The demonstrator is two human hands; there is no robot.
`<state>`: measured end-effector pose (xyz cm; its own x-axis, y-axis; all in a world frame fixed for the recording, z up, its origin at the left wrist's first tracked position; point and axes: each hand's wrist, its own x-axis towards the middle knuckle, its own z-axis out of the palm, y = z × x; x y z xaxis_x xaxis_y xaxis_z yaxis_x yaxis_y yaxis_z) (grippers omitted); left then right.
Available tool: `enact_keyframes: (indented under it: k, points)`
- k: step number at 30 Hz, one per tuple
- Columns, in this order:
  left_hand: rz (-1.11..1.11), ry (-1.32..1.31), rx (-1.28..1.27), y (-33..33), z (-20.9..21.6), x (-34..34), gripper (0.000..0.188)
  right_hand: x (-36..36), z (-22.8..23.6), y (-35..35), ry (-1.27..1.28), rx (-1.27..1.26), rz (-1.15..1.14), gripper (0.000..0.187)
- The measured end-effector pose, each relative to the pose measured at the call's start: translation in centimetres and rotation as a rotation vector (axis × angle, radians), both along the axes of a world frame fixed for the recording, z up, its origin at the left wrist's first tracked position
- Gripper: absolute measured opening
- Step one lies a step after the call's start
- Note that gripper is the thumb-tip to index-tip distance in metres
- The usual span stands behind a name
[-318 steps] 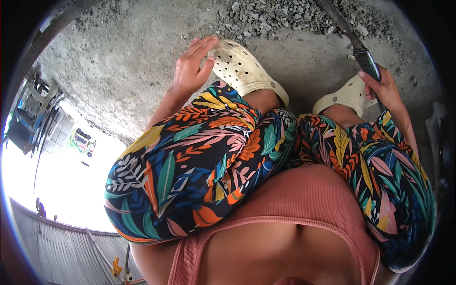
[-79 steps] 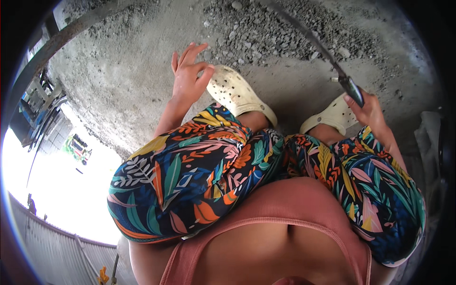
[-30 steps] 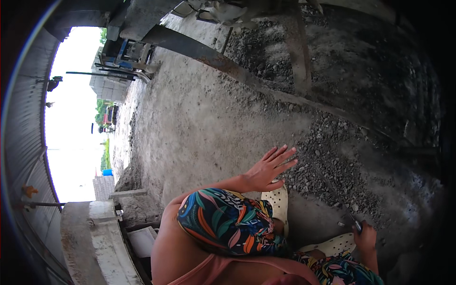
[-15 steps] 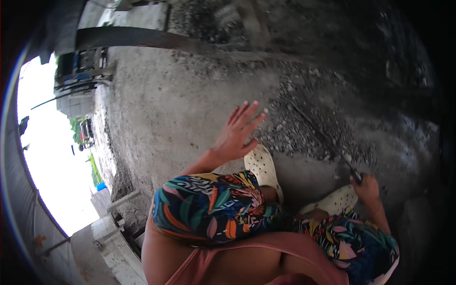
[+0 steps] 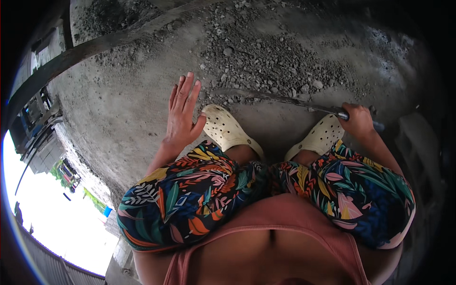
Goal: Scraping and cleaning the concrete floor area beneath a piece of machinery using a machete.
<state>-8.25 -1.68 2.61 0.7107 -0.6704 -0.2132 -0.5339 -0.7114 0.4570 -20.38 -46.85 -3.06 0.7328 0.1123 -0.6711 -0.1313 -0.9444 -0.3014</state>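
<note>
My right hand is closed round the bluish handle of a long, narrow metal tool, whose exact kind I cannot make out. The tool reaches leftward, nearly level, along the near edge of a heap of grey gravel. To the left, my left hand is empty, fingers stretched out and thumb apart, beside the cream clog on my left foot. Another cream clog is on my right foot, just below the tool.
Dusty grey ground surrounds the gravel. A long curved beam crosses the upper left, with a dark patch of rubble beyond it. Bright daylight and corrugated sheeting show at the lower left.
My view has turned, bringing the gravel to the upper middle. The tool has swung from a steep slant to nearly level, nearer my feet. My left hand stays open, its fingers now pointing more upward.
</note>
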Motion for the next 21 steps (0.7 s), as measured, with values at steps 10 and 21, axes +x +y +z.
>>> enact_keyframes:
  k: [10, 21]
  points:
    - [-0.263, 0.08, 0.062, -1.9, -0.5, -1.4, 0.073, 1.0, -0.7, 0.2, -0.048, 0.058, -0.047, 0.023]
    - [-0.244, -0.064, 0.084, -1.6, -0.8, -1.6, 0.072, 0.9, -1.4, 0.1, -0.035, 0.026, 0.037, 0.027]
